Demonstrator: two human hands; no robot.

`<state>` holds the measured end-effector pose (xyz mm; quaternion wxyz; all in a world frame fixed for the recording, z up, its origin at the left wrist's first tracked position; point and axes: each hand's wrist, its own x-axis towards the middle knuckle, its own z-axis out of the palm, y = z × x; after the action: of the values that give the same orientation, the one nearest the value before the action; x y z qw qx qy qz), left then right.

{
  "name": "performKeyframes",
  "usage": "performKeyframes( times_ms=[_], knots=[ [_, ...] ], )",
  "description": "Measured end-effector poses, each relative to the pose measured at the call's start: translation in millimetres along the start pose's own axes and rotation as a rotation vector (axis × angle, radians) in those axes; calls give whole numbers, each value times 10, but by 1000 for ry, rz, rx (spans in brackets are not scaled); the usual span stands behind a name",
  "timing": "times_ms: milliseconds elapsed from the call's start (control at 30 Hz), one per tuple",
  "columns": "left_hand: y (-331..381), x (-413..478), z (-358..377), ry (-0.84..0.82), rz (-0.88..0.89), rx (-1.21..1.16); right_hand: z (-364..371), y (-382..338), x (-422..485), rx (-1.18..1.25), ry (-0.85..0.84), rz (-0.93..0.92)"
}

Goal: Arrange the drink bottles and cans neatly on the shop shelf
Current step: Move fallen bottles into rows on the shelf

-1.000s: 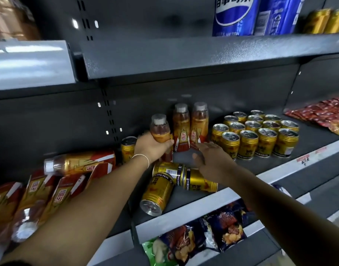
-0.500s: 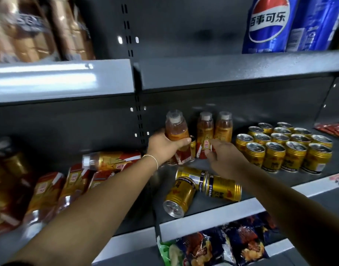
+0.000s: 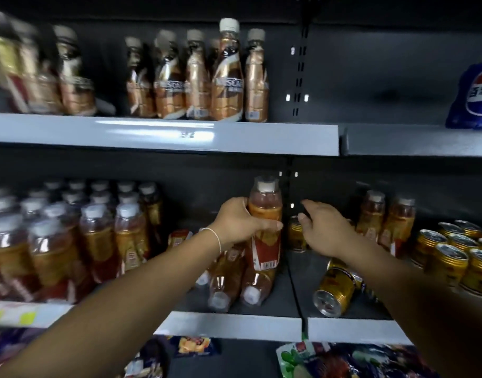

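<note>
My left hand grips an orange tea bottle with a white cap, upright above the middle shelf. Several tea bottles lie tipped over beneath it. My right hand hovers beside the held bottle with loosely curled fingers and holds nothing. A gold can stands behind that hand. Another gold can lies on its side under my right wrist. Two upright tea bottles stand to the right, and a block of upright gold cans fills the far right.
Rows of upright tea bottles fill the shelf's left part. Brown coffee bottles line the upper shelf, and a blue Pepsi pack sits at its right. Snack bags lie on the shelf below.
The view has swung left and up. My left hand has carried the tea bottle leftwards over the tipped bottles. My right hand has lifted away from the lying cans.
</note>
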<state>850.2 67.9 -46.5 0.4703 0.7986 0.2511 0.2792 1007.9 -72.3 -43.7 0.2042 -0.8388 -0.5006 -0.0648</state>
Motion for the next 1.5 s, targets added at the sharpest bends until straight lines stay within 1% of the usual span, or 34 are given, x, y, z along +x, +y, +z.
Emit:
performKeyframes(
  times_ms=[167,400,600,767,900,1067,1233,1500],
  knots=[
    [-196,-538,-664,72,-26,26,127,-762,-9,13,-53,-119],
    [-538,-1366,-1719,158,-91,110,505,-1926,-123,-62,-211,-249],
    [-909,-2122,-2531,268,-160,141,828,-2926,-300,0,-228,-361],
    [-1163,-2592,-3101,366,-214,151,990,-3592,-385,30,-218,-459],
    [-1354,-2777,-3424,453,-278,138,1100,-4014,-422,62,-212,-512],
    [-1506,-2873,-3716,534,-352,111,1189,-4430,-275,92,-157,-603],
    [-1601,-2880,-4021,602,-398,175,1304,-4782,26,106,-154,-670],
    [-1852,-2839,-4482,770,-503,232,1590,-5269,430,86,-156,-805]
  ],
)
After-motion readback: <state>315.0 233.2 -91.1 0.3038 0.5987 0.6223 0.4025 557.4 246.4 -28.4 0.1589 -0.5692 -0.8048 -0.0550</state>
